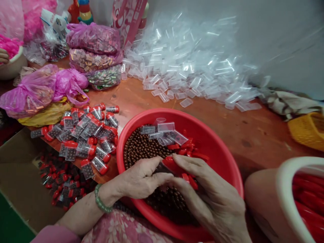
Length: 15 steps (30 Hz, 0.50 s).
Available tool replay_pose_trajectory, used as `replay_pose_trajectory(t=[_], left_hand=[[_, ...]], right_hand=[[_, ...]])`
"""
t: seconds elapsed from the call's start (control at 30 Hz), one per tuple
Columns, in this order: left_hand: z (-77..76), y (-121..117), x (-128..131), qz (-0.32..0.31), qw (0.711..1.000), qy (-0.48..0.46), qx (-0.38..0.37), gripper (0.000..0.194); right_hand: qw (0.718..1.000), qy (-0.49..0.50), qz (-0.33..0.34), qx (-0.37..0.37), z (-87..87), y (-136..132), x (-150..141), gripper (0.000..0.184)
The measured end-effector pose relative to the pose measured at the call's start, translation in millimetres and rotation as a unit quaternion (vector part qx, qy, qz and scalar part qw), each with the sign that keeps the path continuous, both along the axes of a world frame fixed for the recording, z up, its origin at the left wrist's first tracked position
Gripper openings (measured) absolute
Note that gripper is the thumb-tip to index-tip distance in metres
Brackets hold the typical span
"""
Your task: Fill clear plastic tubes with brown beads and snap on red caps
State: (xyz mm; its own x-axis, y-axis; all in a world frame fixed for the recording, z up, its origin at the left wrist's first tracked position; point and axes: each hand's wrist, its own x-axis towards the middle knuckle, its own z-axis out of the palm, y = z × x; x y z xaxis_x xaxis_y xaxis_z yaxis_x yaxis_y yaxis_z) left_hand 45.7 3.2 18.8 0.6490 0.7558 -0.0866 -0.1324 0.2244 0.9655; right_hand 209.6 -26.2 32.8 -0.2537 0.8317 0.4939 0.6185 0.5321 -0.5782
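A red basin (222, 152) sits in front of me, holding small brown beads (138, 148), a few clear plastic vials (165, 127) and red caps (187, 146). Both hands meet over the beads. My left hand (139, 180) grips a small vial, mostly hidden by the fingers. My right hand (212, 199) pinches a red cap (170, 163) against that vial's end. A green bead bracelet (101, 202) circles my left wrist.
Filled red-capped vials (86, 131) lie heaped left of the basin, and more fill a cardboard box (15, 182) below. A large pile of empty clear vials (192, 67) covers the back. Pink bags (40, 87), a yellow basket (307, 130) and a white tub of red caps (286, 189) surround the table.
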Motion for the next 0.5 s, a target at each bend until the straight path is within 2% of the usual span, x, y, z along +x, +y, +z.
replay_pose_trajectory(t=[0.13,0.23,0.3,0.5], left_hand=[[-4.6,-0.7,2.3,0.001,0.995,-0.034,-0.095,0.021],[-6.2,-0.8,5.4,0.015,0.989,-0.068,-0.129,0.036],[-5.8,-0.5,7.1,0.026,0.989,-0.08,-0.124,0.043],[-5.2,-0.8,6.6,0.022,0.987,-0.085,-0.134,0.051]], right_hand=[[0.983,-0.176,-0.001,0.054,-3.1,1.7,1.3,0.061],[0.964,-0.248,-0.017,0.097,-7.4,5.2,-4.7,0.056],[0.957,-0.262,-0.02,0.123,-10.4,8.0,-8.8,0.049],[0.951,-0.259,-0.015,0.171,-13.7,13.2,-10.9,0.043]])
